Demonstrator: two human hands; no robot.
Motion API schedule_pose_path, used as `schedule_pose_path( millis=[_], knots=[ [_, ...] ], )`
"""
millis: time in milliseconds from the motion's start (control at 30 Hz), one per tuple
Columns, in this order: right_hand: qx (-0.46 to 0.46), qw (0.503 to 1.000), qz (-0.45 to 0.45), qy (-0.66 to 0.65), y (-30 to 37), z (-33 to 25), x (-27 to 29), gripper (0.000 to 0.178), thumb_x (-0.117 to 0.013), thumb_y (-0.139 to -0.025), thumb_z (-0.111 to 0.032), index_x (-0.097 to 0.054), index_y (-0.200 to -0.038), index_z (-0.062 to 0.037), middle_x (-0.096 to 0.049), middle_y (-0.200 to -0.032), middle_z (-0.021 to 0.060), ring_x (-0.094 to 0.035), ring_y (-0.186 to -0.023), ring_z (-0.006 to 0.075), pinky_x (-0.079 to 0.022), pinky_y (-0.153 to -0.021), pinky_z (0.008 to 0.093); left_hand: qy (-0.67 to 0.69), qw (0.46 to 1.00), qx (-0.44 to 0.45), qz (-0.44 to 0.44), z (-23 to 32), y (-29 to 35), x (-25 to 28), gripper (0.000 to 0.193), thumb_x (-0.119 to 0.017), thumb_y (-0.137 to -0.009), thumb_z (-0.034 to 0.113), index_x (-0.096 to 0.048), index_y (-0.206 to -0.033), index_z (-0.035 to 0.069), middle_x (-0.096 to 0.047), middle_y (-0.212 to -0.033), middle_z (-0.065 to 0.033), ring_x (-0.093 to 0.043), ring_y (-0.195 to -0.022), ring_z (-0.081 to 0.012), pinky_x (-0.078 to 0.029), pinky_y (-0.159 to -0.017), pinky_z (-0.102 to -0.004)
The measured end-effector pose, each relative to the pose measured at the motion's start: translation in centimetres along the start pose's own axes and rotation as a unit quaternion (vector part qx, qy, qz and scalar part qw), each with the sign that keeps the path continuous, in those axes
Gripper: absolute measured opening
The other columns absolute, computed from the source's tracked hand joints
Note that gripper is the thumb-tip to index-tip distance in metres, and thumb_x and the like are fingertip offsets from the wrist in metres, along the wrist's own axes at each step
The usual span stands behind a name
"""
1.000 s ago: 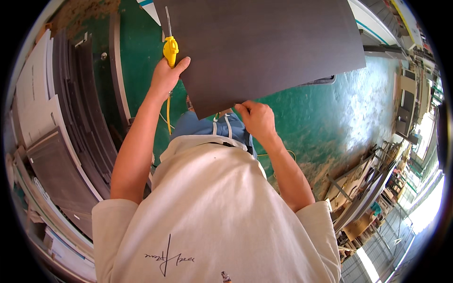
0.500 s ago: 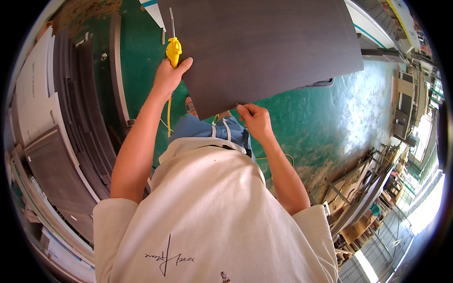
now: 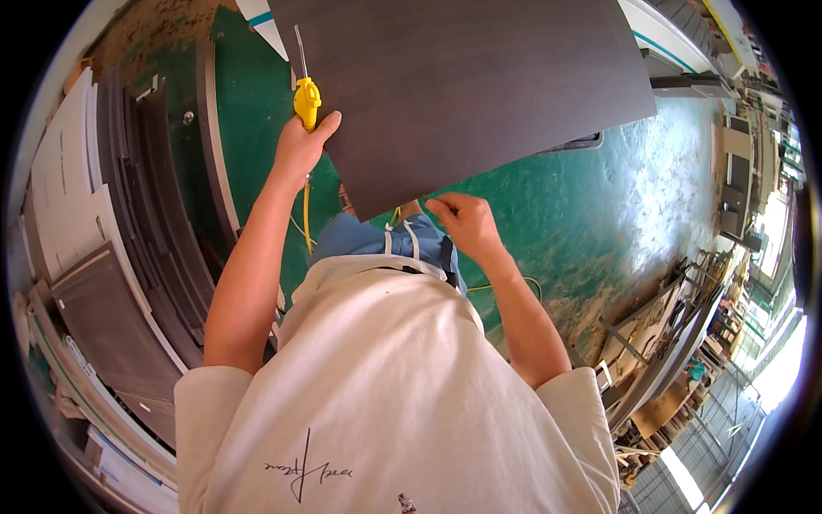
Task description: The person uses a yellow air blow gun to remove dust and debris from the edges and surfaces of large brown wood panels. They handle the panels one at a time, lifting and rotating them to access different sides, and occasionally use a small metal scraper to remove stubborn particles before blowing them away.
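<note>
A large dark brown board (image 3: 479, 86) lies flat in front of me, one corner pointing toward my waist. My left hand (image 3: 300, 147) is closed round a yellow air blow gun (image 3: 306, 101) at the board's left edge. Its thin metal nozzle points away from me, and a yellow hose (image 3: 306, 218) hangs below the hand. Just off the board's near edge is my right hand (image 3: 469, 224), thumb and fingers pinched together. Whatever may be between those fingertips is too small to make out.
Dark and white panels (image 3: 73, 188) stand stacked along the left. A dark tray-like object (image 3: 578, 144) shows partly under the board. White boards with a blue-green stripe (image 3: 668, 43) are at the far right. Offcuts and boards (image 3: 651, 343) lean at the right, beyond the green floor (image 3: 591, 201).
My right hand has come slightly back toward me, off the board's near edge. The left hand keeps hold of the blow gun, and the whole view has shifted a little.
</note>
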State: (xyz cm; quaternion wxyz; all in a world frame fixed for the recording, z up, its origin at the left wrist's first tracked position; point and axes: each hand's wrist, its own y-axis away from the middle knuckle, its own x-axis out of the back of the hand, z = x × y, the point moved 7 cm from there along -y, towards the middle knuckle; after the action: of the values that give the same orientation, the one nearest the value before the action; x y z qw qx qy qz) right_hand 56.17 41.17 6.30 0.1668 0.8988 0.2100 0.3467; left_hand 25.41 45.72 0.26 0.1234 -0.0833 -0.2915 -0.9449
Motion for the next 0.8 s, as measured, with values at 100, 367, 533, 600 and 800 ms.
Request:
schedule_pose_path(
  millis=[100,367,533,600,800],
  knots=[
    [-0.008,1.0,0.013,0.025,-0.3,-0.9,0.1,0.022,-0.068,-0.094,-0.023,-0.078,-0.092,-0.0041,-0.072,-0.08,0.0176,-0.068,-0.067,0.0339,-0.053,-0.062,0.0406,-0.01,1.0,0.002,-0.008,0.2,0.3,-0.1,0.04,-0.078,-0.092,0.04,-0.06,-0.097,0.004,-0.053,-0.078,0.0001,-0.052,-0.067,-0.0118,-0.044,-0.062,-0.0304],
    [-0.004,0.987,0.059,0.147,-1.5,-1.0,1.4,0.028,-0.069,-0.094,-0.03,-0.075,-0.083,-0.005,-0.069,-0.072,0.0164,-0.066,-0.068,0.0379,-0.052,-0.062,0.0452,-0.002,1.0,-0.003,-0.008,-0.1,0.0,0.0,0.042,-0.079,-0.091,0.041,-0.062,-0.098,0.003,-0.054,-0.078,-0.0001,-0.053,-0.067,-0.0119,-0.045,-0.062,-0.0306],
    [0.034,0.986,0.06,0.152,-0.7,-1.4,-0.5,0.03,-0.067,-0.094,-0.032,-0.074,-0.079,-0.0067,-0.072,-0.077,0.0143,-0.069,-0.075,0.0381,-0.055,-0.066,0.0481,-0.006,1.0,0.003,-0.012,0.0,-0.1,0.1,0.043,-0.079,-0.091,0.043,-0.062,-0.098,0.004,-0.055,-0.079,-0.0001,-0.053,-0.068,-0.0116,-0.045,-0.063,-0.0297],
    [0.015,0.976,0.102,0.193,-1.1,-0.8,1.1,0.031,-0.067,-0.094,-0.034,-0.074,-0.079,-0.007,-0.072,-0.078,0.0147,-0.069,-0.075,0.0386,-0.055,-0.067,0.0483,-0.013,1.0,0.006,-0.021,0.3,-0.1,0.0,0.045,-0.078,-0.091,0.047,-0.062,-0.099,0.006,-0.055,-0.081,0.0005,-0.053,-0.071,-0.0102,-0.045,-0.064,-0.028],
    [-0.093,0.991,0.093,-0.002,1.1,0.8,5.1,0.027,-0.069,-0.097,-0.026,-0.075,-0.093,-0.0002,-0.066,-0.068,0.0108,-0.06,-0.058,0.0173,-0.046,-0.056,0.0337,0.0,1.0,-0.002,-0.001,0.1,-0.1,0.4,0.044,-0.08,-0.09,0.042,-0.064,-0.098,0.001,-0.058,-0.077,-0.0011,-0.055,-0.065,-0.0132,-0.046,-0.061,-0.0321]
  ],
)
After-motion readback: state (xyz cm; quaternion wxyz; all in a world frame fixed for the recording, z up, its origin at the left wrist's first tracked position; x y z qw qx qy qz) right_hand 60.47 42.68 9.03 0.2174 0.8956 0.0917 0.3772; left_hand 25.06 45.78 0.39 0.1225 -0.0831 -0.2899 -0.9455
